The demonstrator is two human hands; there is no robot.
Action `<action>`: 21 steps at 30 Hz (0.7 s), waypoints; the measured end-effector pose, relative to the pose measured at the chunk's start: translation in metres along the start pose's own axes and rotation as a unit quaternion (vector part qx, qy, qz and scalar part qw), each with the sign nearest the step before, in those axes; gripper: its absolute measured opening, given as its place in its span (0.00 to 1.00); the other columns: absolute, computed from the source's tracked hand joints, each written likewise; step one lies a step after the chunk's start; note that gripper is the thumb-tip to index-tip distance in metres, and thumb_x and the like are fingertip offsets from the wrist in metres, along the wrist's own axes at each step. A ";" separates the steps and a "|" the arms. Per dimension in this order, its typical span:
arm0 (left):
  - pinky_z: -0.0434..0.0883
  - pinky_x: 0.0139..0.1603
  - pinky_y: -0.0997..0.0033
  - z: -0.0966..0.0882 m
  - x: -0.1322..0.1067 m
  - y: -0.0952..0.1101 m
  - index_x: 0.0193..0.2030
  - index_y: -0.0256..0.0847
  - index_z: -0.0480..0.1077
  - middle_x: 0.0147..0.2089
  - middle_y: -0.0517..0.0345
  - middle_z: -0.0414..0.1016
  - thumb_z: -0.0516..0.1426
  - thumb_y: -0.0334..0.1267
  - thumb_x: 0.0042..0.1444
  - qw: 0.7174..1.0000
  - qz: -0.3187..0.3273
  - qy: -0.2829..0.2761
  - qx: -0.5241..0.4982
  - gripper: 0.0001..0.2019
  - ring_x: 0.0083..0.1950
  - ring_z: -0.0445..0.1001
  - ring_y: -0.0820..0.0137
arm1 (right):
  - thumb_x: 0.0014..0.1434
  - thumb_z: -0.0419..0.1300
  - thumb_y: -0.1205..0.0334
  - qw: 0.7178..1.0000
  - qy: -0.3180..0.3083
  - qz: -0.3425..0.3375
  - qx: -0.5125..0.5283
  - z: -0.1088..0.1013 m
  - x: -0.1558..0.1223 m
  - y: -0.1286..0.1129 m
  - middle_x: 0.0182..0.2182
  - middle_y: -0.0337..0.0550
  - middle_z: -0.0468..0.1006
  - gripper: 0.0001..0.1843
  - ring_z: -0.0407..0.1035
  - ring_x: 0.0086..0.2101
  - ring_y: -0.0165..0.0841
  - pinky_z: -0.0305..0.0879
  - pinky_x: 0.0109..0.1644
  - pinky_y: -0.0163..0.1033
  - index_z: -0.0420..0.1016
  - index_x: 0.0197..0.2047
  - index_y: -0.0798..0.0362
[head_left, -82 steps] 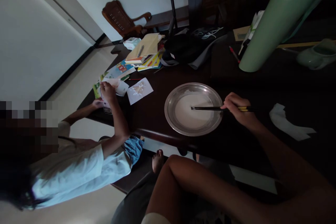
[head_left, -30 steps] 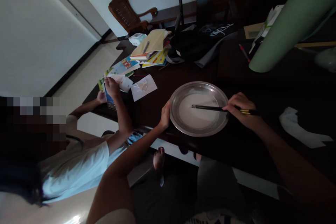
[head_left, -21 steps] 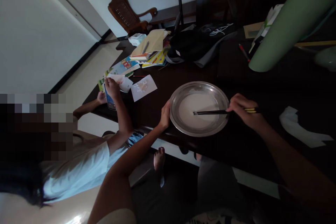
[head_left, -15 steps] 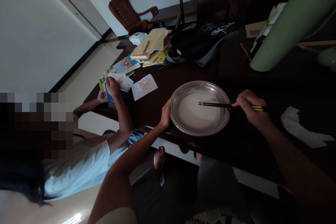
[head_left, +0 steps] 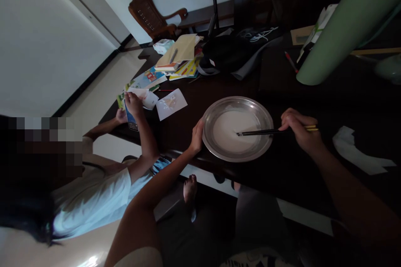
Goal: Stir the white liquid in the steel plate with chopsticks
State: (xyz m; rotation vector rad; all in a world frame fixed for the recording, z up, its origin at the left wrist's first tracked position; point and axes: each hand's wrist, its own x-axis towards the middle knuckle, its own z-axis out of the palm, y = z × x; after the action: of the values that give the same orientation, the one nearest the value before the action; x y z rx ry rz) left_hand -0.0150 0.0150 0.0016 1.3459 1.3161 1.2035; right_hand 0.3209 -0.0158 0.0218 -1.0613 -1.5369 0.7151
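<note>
A shallow steel basin (head_left: pixel 216 151) rests on the dark table with a pale, milky mixture (head_left: pixel 228 131) inside. My left hand (head_left: pixel 196 137) grips the basin's left rim, its fingers partly hidden on the far side. A pair of black chopsticks with gold ends (head_left: pixel 260 132) is held in my closed right hand (head_left: pixel 297 128), just right of the basin. The chopsticks reach in over the right rim, and their tips sit in the mixture near its middle.
Right of my hand lies crumpled white paper (head_left: pixel 360 152). A green bottle (head_left: pixel 335 37) stands at the back right, near a red pen (head_left: pixel 291 61). Books (head_left: pixel 180 56) and white paper with small sticks (head_left: pixel 172 106) lie left. Another person's hand (head_left: pixel 134 104) is near a phone (head_left: pixel 131 119).
The chopstick tips have dipped lower into the mixture and shifted slightly toward me. My left hand stays on the basin's rim.
</note>
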 end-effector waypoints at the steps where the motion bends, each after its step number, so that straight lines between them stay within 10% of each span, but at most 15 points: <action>1: 0.68 0.75 0.59 0.000 0.000 0.000 0.46 0.49 0.84 0.57 0.51 0.84 0.58 0.67 0.58 1.000 0.000 0.000 -0.002 0.26 0.69 0.73 0.48 | 0.70 0.58 0.42 1.000 -0.026 0.000 -0.004 0.002 0.000 -0.001 0.26 0.41 0.72 0.26 0.68 0.30 0.36 0.65 0.36 0.46 0.79 0.24 0.45; 4: 0.69 0.74 0.58 0.000 -0.001 0.001 0.46 0.47 0.84 0.58 0.50 0.83 0.58 0.66 0.59 1.000 0.002 0.001 -0.005 0.27 0.69 0.74 0.49 | 0.66 0.62 0.39 0.996 -0.081 -0.011 -0.045 0.007 0.001 -0.003 0.25 0.40 0.74 0.23 0.69 0.30 0.36 0.65 0.37 0.46 0.81 0.27 0.44; 10: 0.72 0.72 0.54 0.002 -0.003 0.004 0.46 0.48 0.83 0.57 0.54 0.84 0.57 0.62 0.62 1.000 -0.001 0.006 -0.013 0.22 0.66 0.76 0.50 | 0.71 0.57 0.44 0.999 0.036 0.005 -0.003 -0.002 0.000 0.002 0.26 0.40 0.71 0.27 0.67 0.30 0.35 0.63 0.37 0.46 0.78 0.23 0.46; 16: 0.70 0.73 0.56 0.002 -0.002 0.003 0.46 0.47 0.83 0.56 0.53 0.84 0.57 0.68 0.58 1.000 -0.004 0.006 -0.004 0.28 0.67 0.75 0.50 | 0.67 0.62 0.42 0.996 -0.072 -0.014 -0.055 0.005 0.001 -0.004 0.25 0.41 0.74 0.22 0.69 0.30 0.37 0.66 0.37 0.46 0.81 0.27 0.44; 21: 0.69 0.73 0.57 0.002 -0.002 0.002 0.47 0.48 0.84 0.58 0.52 0.83 0.57 0.68 0.58 1.000 0.002 0.004 -0.006 0.29 0.68 0.74 0.48 | 0.69 0.57 0.41 0.998 0.055 -0.004 -0.027 -0.004 0.003 0.000 0.25 0.41 0.71 0.28 0.68 0.30 0.36 0.64 0.36 0.46 0.77 0.22 0.46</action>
State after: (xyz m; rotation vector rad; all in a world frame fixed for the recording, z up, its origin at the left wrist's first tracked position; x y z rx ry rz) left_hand -0.0129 0.0134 0.0027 1.3362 1.3116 1.2185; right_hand 0.3242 -0.0139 0.0241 -1.1159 -1.4708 0.6031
